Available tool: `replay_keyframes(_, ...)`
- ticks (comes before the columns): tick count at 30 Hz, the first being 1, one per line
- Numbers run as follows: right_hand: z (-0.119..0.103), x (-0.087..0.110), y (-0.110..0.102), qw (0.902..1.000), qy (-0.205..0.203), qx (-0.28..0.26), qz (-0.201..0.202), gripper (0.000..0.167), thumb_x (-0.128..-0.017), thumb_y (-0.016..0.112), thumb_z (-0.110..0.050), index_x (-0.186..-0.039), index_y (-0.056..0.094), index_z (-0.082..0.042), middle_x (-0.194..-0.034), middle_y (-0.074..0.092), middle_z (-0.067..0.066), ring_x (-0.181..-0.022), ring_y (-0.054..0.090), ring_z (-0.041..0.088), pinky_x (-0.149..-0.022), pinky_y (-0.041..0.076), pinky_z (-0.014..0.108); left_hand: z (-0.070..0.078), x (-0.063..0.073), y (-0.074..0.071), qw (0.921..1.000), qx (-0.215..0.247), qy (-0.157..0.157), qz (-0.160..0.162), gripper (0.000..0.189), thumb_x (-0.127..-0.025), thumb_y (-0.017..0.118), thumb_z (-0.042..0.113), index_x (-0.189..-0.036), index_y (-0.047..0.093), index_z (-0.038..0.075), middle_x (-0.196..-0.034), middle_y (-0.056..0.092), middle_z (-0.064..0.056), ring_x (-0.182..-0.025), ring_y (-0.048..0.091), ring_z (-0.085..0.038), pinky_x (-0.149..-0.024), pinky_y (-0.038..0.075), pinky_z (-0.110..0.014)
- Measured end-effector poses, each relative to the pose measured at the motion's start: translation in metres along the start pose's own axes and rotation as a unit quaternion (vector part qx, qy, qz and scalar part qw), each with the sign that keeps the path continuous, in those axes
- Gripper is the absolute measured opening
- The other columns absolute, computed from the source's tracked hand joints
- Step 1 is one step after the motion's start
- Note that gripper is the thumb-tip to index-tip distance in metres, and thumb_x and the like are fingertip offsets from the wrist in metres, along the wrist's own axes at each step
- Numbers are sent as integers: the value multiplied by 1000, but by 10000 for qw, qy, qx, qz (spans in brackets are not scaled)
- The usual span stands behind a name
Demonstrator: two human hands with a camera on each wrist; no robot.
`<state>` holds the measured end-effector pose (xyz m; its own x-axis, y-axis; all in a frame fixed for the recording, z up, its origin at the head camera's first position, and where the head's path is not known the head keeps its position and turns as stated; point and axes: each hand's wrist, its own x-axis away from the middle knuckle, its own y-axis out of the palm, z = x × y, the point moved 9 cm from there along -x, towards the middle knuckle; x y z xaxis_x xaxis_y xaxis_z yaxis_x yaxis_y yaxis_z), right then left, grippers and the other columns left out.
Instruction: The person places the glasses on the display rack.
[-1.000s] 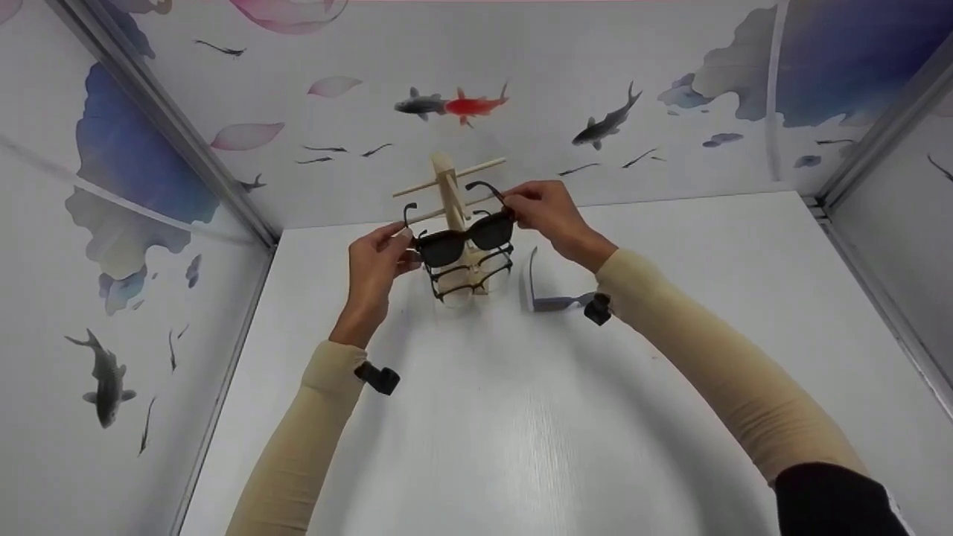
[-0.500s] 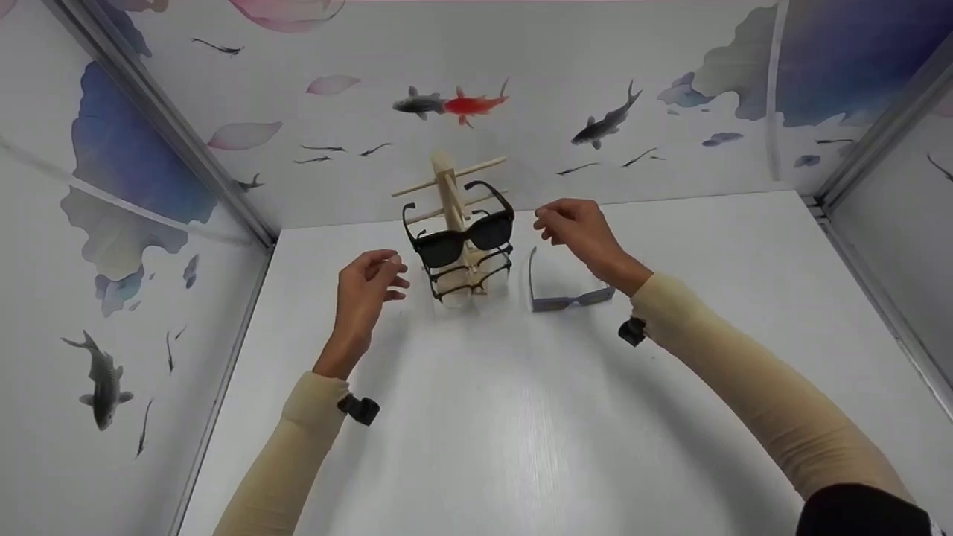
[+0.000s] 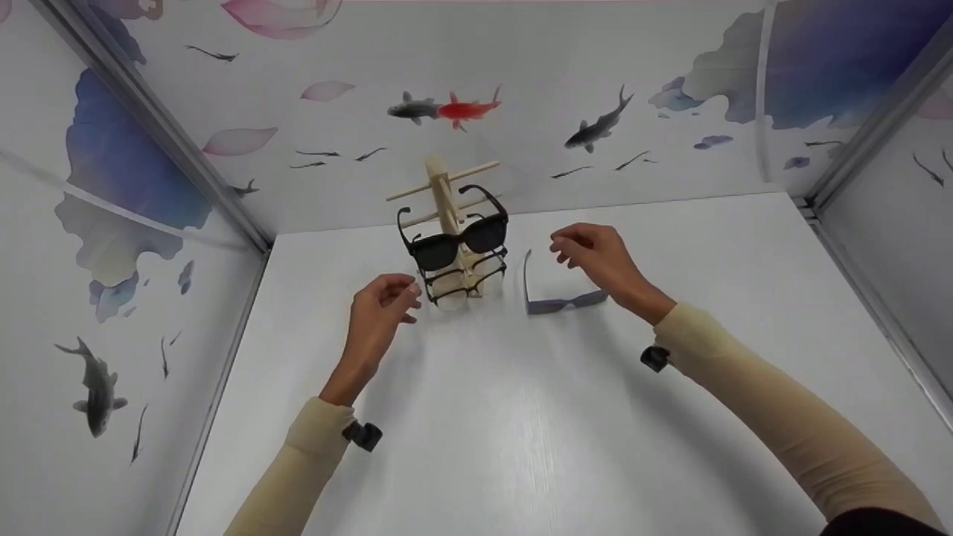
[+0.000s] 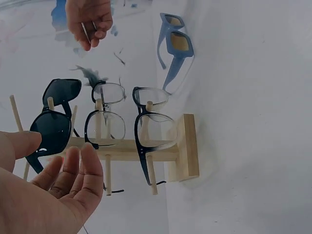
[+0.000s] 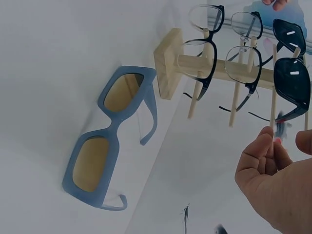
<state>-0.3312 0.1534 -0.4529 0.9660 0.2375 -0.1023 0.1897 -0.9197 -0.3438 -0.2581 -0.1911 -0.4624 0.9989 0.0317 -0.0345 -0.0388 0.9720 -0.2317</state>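
Black sunglasses [image 3: 436, 253] sit on a wooden glasses stand [image 3: 444, 201], above two pairs of clear glasses with dark upper rims, the lower pair [image 4: 156, 131] nearest the base. My left hand [image 3: 380, 316] is in the air just left of the stand, fingers loosely bent and holding nothing. Right of the stand, my right hand [image 3: 603, 260] hovers with relaxed fingers, also holding nothing. Below it on the table lie blue-framed sunglasses [image 5: 113, 124] with brownish lenses and both temples unfolded; the hand partly covers them in the head view.
The stand's topmost wooden peg [image 3: 476, 170] bears no glasses. Behind the white table [image 3: 476, 417] rises a back wall [image 3: 521, 45] printed with fish and petals. Panels with metal edge strips close in both sides.
Both hands have let go of the black sunglasses, which stay on the stand. They have drawn apart and come down toward the wearer, the right hand now over the blue sunglasses.
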Motion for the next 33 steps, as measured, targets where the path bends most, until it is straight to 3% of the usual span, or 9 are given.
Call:
replay_keyframes(6,11,14,-9,9996,83,-277,23,32,-115,63,-22,-135,73,1,-124,75,22,-105,72,26,-89,62,25,-3,7,16,9996,-86,45,-259,30,-110,70,16,-134,70,-1,-120,74,-19,-110,72,-35,-83,65,-32)
replay_keyframes(13,31,26,-18,9980,250,-570,120,33,-114,64,-20,-134,72,4,-125,73,26,-104,72,23,-88,61,26,-6,12,34,9983,-226,192,-507,34,-109,70,18,-136,70,-2,-125,74,-15,-112,71,-25,-83,65,-32)
replay_keyframes(18,46,35,-27,9976,354,-527,270,33,-114,64,-21,-133,73,4,-123,74,24,-103,72,22,-91,62,28,-11,14,40,9979,-246,178,-578,36,-109,70,17,-139,68,-3,-123,73,-12,-114,71,-25,-84,65,-32)
replay_keyframes(24,63,44,-37,9969,498,-441,428,32,-113,65,-22,-132,74,2,-124,73,27,-104,72,24,-96,64,36,-17,14,49,9976,-233,57,-643,35,-109,71,18,-140,69,0,-125,74,-13,-118,72,-26,-86,66,-34)
replay_keyframes(29,73,52,-43,9963,600,-359,504,37,-113,66,-24,-134,72,5,-123,75,23,-110,73,33,-93,63,31,-19,13,62,9970,-222,100,-733,37,-109,72,18,-141,69,0,-125,74,-12,-118,71,-25,-87,66,-35)
replay_keyframes(33,81,58,-47,9955,688,-353,548,39,-112,67,-24,-135,71,7,-126,73,28,-111,73,36,-90,62,25,-20,13,74,9965,-263,157,-784,37,-108,73,18,-141,69,1,-124,74,-11,-119,70,-26,-88,66,-35)
